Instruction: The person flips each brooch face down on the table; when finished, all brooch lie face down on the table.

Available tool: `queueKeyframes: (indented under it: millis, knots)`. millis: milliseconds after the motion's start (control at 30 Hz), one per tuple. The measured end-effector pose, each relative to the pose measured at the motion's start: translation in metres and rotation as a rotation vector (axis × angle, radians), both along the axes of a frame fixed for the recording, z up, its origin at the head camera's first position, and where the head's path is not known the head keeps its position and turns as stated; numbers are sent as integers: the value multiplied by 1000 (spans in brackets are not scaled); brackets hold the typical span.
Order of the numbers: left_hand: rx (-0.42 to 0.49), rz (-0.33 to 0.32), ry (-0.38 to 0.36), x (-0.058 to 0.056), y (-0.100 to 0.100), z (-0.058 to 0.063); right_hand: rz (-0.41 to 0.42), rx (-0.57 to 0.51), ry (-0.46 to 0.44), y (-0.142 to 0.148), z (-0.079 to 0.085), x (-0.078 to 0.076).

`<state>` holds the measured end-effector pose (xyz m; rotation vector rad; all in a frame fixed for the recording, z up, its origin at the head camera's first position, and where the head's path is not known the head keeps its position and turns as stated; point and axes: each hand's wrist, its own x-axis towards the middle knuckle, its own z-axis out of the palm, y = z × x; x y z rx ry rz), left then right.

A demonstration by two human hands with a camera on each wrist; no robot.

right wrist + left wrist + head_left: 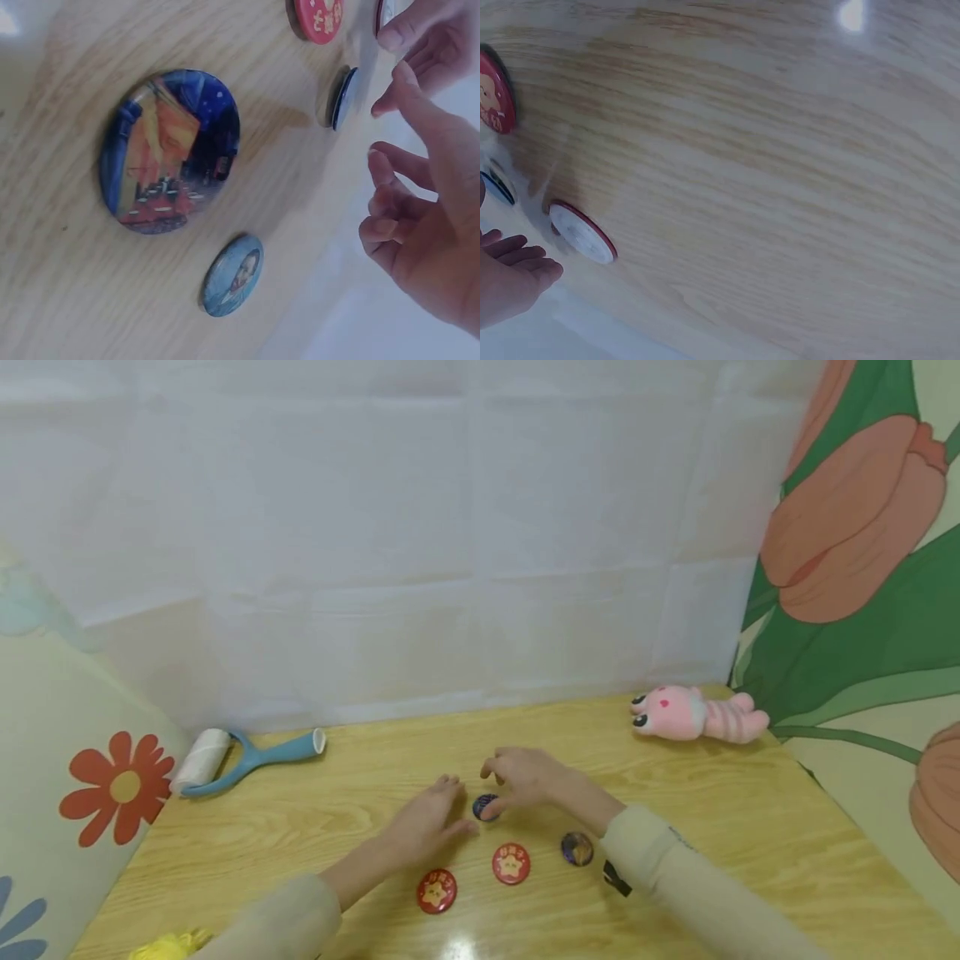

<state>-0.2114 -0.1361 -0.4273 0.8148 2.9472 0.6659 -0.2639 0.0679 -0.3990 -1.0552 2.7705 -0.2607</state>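
Two round badges with yellow stars on red, the left red badge (437, 891) and the right red badge (512, 864), lie on the wooden table. Beyond them is a dark blue badge (486, 807), partly covered by the thumb of my right hand (528, 781) in the head view. The right wrist view shows that hand's bent fingers holding nothing, apart from the badge. My left hand (427, 822) is just left of the blue badge, fingers extended and nothing held. Nearer the right sleeve lies a painted café-scene badge (171, 150), beside a smaller blue portrait badge (234, 275).
A blue-handled lint roller (262, 758) lies at the back left, and a pink plush toy (697, 714) at the back right. Something yellow (168, 947) shows at the front left edge. A white cloth (420, 543) hangs behind the table.
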Motion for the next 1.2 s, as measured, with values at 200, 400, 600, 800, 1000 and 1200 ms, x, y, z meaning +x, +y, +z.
queueKeyframes:
  millis: [200,400,600,800,1000,1200]
  knots:
    - [-14,11,17,-1,12,-9,0,37,-38,0,-6,4]
    - [-6,3,46,2,12,-12,11,49,-6,-2,-13,11]
    - [29,-25,108,1,16,-17,15,46,40,-1,-17,12]
    - [29,-48,158,0,20,-22,-3,16,44,-1,-20,11]
    - [24,-27,142,1,22,-22,11,-53,-1,0,-24,12]
    - [23,-22,181,-1,22,-23,1,-82,-17,6,-25,11]
